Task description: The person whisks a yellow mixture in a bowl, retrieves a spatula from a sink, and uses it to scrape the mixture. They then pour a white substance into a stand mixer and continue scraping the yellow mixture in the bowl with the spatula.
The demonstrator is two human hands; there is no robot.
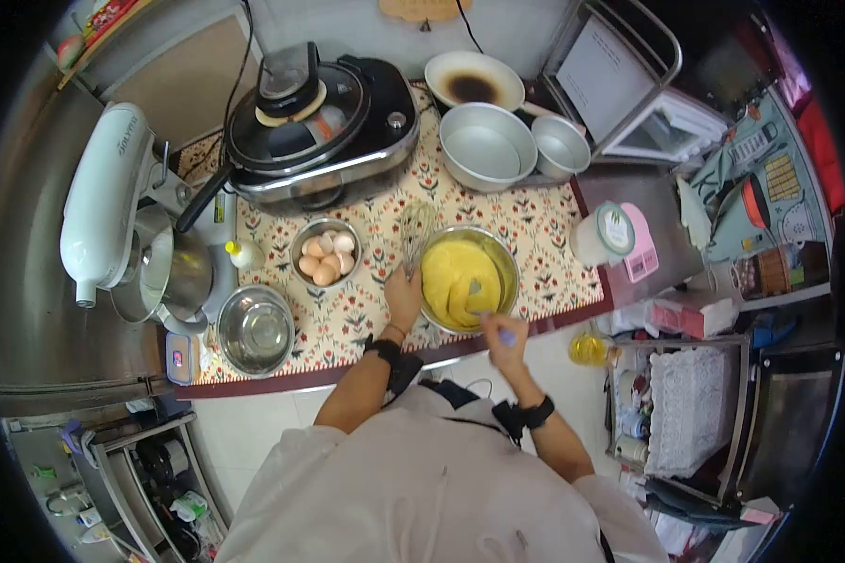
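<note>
A metal mixing bowl [510, 265] holding smooth yellow batter [453, 267] is near the table's front edge. My left hand [403, 302] is closed at the bowl's left side, around a wire whisk [417, 228]. Its wires point away from me and carry traces of batter. On the front right side, my right hand [506, 343] wraps round the purple handle of a spatula [475, 289], whose blade sits in the batter. Left of the whisk stands a small metal bowl of eggshells or eggs [326, 258].
An empty steel bowl [255, 328], a small yellow-capped bottle [244, 254] and a stand mixer [113, 202] are on the left. Behind are a lidded pan [298, 141] on a cooker and round cake tins [488, 145]. A lidded tub [599, 235] and pink scale [640, 246] stand right.
</note>
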